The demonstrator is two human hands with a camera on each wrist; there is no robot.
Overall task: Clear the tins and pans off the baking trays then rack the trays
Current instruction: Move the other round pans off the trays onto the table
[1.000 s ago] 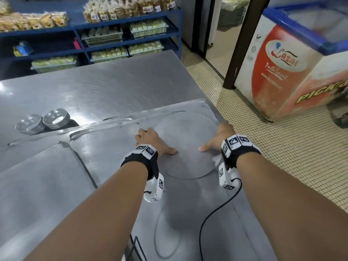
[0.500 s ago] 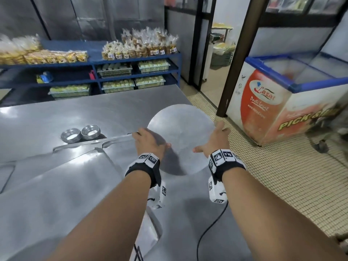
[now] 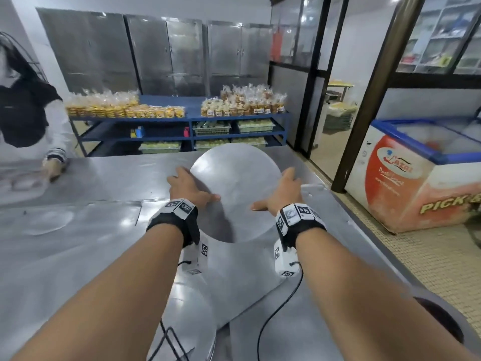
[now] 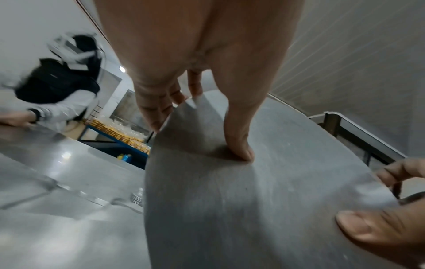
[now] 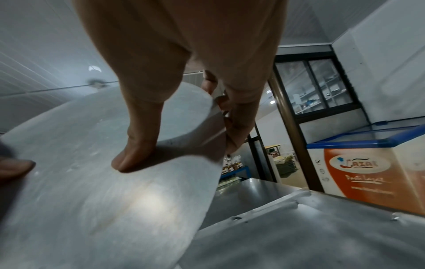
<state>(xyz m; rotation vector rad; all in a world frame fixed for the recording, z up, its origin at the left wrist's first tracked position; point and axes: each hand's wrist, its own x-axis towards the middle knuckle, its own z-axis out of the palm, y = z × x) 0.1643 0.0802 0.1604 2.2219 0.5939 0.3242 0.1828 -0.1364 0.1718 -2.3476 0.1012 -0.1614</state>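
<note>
Gripping round tray (image 3: 235, 188), 2 hands.

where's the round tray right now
Centre of the head view, the round tray is held tilted above the steel table, left hand and right hand gripping opposite edges.

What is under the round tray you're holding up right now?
Round tray, gripped by left hand and right hand, is raised over bare steel table. Fingers curl beneath its edges; the underside itself is hidden.
</note>
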